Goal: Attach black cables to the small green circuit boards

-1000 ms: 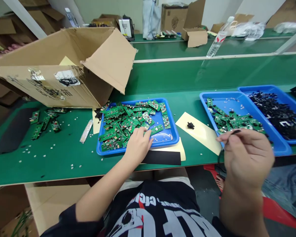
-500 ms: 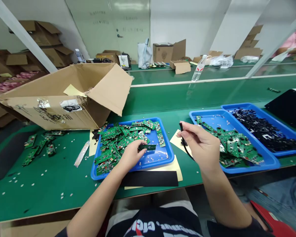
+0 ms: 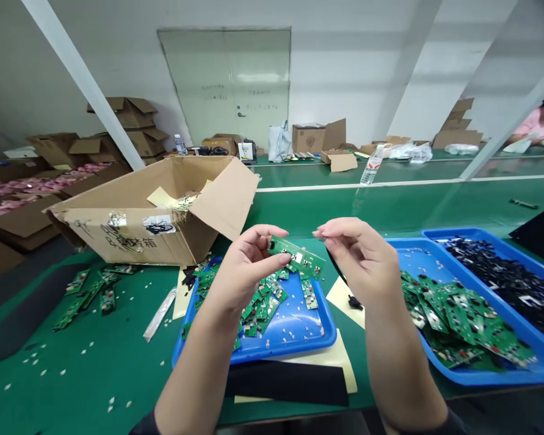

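Observation:
My left hand (image 3: 242, 266) is raised over the bench, thumb and fingers pinched on one end of a small green circuit board (image 3: 298, 257). My right hand (image 3: 358, 257) is held beside it, fingertips pinched together by the board's other end, gripping a thin black tool whose shaft (image 3: 335, 272) shows below the fingers. Under both hands a blue tray (image 3: 299, 339) holds a heap of the same green boards (image 3: 263, 299). A small black part (image 3: 355, 301) lies on a yellow sheet (image 3: 342, 293) next to that tray.
A second blue tray (image 3: 480, 377) with green boards sits to the right, and a third (image 3: 439, 234) holds black parts. An open cardboard box (image 3: 163, 208) lies tipped on the left, loose boards (image 3: 90, 290) beside it. A black strip (image 3: 290, 386) lies at the bench's near edge. Another person (image 3: 541, 121) works far right.
My left hand lifted a board out of the tray up to chest height. My right hand came in from the right with the black tool to meet it. The camera tilted up.

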Available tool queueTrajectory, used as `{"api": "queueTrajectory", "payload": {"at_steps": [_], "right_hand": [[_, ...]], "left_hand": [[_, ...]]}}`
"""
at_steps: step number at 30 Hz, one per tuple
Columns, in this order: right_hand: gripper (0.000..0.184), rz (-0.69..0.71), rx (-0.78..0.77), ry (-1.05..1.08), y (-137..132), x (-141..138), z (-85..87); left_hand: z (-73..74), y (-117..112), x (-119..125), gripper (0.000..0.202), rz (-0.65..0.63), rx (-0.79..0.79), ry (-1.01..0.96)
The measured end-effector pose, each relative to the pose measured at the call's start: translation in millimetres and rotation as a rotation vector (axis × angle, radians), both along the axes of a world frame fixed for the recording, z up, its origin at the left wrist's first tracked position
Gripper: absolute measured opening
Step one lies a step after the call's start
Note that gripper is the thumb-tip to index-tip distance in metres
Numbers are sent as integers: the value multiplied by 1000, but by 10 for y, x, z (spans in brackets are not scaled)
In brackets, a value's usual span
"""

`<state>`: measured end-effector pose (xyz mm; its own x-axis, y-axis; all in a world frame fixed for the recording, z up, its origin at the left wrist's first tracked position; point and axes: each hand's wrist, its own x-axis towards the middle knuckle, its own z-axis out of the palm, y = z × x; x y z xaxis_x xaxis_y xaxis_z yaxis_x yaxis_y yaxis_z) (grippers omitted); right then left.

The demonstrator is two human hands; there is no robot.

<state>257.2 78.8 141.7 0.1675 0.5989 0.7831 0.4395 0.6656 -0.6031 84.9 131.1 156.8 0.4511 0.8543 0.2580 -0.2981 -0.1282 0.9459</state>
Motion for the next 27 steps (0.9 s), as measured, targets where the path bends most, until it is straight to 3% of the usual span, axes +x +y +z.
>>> {"api": "queueTrajectory", "payload": {"at_steps": [6,12,18,23,27], "right_hand": [[12,-138,37,-51,94,-21,-51],[15,-79,35,-190,119,-21,-48],[39,-122,-28,-350,137,3,-76],[15,-125,-17,-386,138,-17,-61],[11,-140,-32,-400,136,-41,-40]], "left_hand": [[-50,60,26,47,12,11,36],[-102,125,34,38,20,-29,112],[-129,127,73,37,9,-42,144],[-102,112,105,35,8,-62,159],[-65,94,116,29,26,-57,180]]}}
